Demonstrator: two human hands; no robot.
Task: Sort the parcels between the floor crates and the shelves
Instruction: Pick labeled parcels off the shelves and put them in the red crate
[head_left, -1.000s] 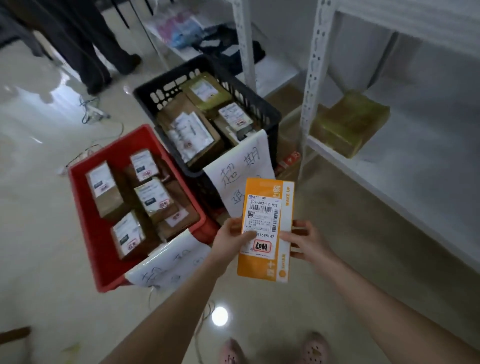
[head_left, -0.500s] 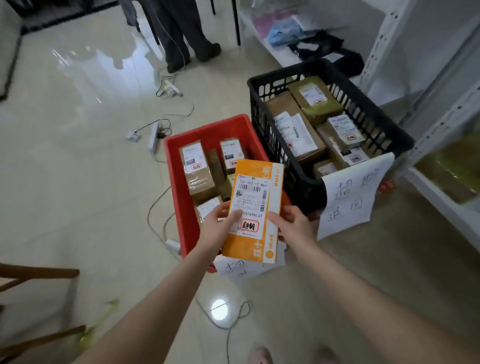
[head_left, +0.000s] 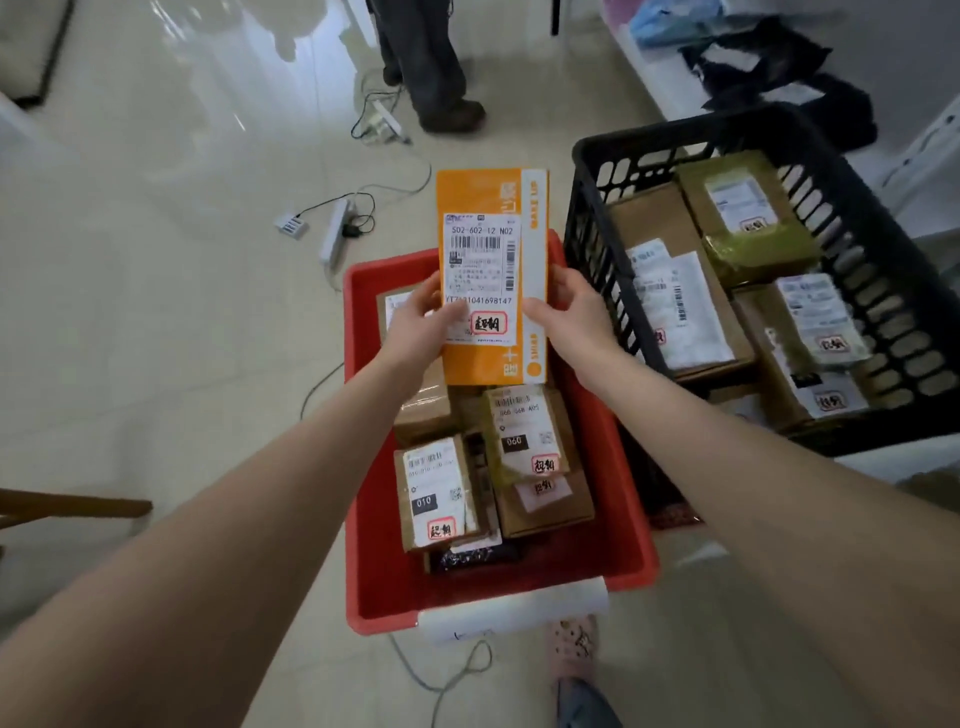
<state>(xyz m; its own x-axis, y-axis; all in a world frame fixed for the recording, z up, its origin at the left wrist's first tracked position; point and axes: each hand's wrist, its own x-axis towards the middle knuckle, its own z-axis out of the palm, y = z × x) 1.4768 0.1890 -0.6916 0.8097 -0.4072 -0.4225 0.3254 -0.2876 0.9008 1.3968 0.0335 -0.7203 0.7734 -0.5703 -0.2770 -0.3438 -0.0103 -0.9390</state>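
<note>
The orange parcel (head_left: 491, 275) hangs upright over the far half of the red crate (head_left: 363, 519), its label facing the person, gripped at its lower half by both hands. Nearest, a foot in a spotted slipper (head_left: 571, 642) stands on the tile just beside the crate's near rim, where a white paper sheet (head_left: 514, 610) hangs. Inside the red crate lie brown parcels (head_left: 540, 457) with white labels, packed close and touching one another. Above them the left hand (head_left: 421, 325) pinches the parcel's left edge, thumb laid across the label and fingers tucked behind. The right hand (head_left: 571, 317) clasps the right edge, thumb on the front by the white stripe, fingers curled round the back. The parcel sits between the two hands, its top reaching past the crate's far rim. Close on the right stands a black crate (head_left: 587, 249) with more brown and olive parcels; whether the two crates touch, I cannot tell. Farther off on the floor lie a power strip (head_left: 335, 236) and cables, then another person's legs (head_left: 426, 67), and a low white shelf (head_left: 660, 67) with dark clothing on it
</note>
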